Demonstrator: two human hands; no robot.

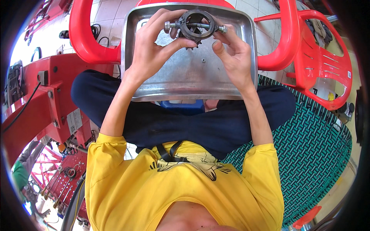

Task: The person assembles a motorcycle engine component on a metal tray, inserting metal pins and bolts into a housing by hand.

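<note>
Above the metal tray (154, 90), I hold up a dark ring-shaped metal part (187, 35) with toothed or jagged edges. A long threaded bolt (198, 25) crosses its opening, with a shiny head or nut at each end. My left hand (152, 42) grips the part's left side, thumb below and fingers behind. On the other side, my right hand (235, 52) has curled fingers against the part beside the bolt's right end (222, 29). Its thumb stands a little apart below, and some of its fingertips are hidden. A tiny nut-like piece (203, 60) shows on the tray's floor.
The tray rests on a red plastic chair (86, 36) in front of my crossed legs. Another red chair (323, 69) stands at the right, near a green woven seat (296, 154). Red machinery (50, 96) is close on my left, with a tool-covered red panel (71, 169) below.
</note>
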